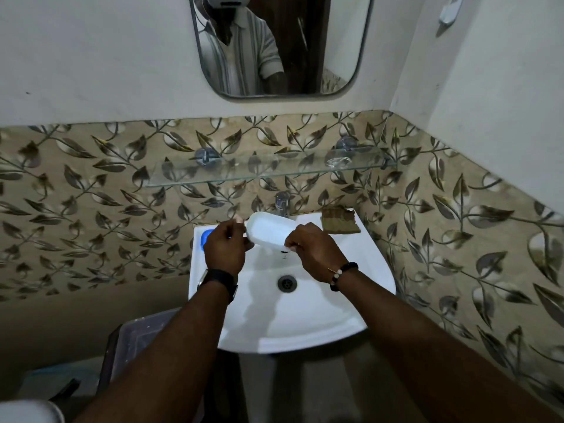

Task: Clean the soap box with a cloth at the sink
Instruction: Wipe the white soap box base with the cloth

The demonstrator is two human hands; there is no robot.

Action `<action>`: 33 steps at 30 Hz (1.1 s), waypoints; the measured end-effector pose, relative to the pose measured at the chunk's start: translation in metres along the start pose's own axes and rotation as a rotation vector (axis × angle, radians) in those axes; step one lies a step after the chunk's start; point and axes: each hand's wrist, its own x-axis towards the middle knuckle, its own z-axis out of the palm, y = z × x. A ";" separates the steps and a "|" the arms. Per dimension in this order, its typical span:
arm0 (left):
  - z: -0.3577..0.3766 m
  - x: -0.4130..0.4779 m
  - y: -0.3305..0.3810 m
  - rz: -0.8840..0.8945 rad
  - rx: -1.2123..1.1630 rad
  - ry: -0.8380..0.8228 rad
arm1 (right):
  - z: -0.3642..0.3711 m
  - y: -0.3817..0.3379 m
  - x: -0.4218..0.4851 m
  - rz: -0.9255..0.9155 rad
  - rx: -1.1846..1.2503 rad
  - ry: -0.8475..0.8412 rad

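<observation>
Leaf-patterned tiles run behind a white ceramic pedestal sink with a chrome tap at the back and a clear glass shelf above it. Over the basin, just in front of the tap, both hands hold the white oblong plastic soap box, tilted with its open hollow facing up and toward the person. Its long axis runs from upper left down to lower right, so each hand has one short end: the left hand has its grip closed on the left end, and the right hand pinches the right end between fingers and thumb. A brownish folded cloth lies on the sink's back rim, right of the tap and just beyond the right hand, well apart from the left. By my reckoning the right hand is the nearer one to fetch it, leaving the left to steady the box. Something blue sits on the left rim, partly hidden.
</observation>
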 end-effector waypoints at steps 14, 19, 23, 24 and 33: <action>-0.020 0.012 -0.020 -0.258 -0.265 -0.168 | 0.010 -0.003 0.005 -0.011 -0.050 0.258; -0.011 0.004 -0.024 -0.249 -0.294 -0.166 | -0.005 0.024 0.017 0.103 -0.203 0.342; -0.005 0.000 -0.030 -0.260 -0.306 -0.167 | -0.019 0.061 0.027 0.210 -0.261 0.268; -0.001 0.001 -0.032 -0.255 -0.310 -0.166 | -0.020 0.073 0.030 0.223 -0.258 0.253; 0.027 0.005 -0.045 -0.256 -0.327 -0.120 | 0.001 0.169 0.062 0.428 -0.297 0.110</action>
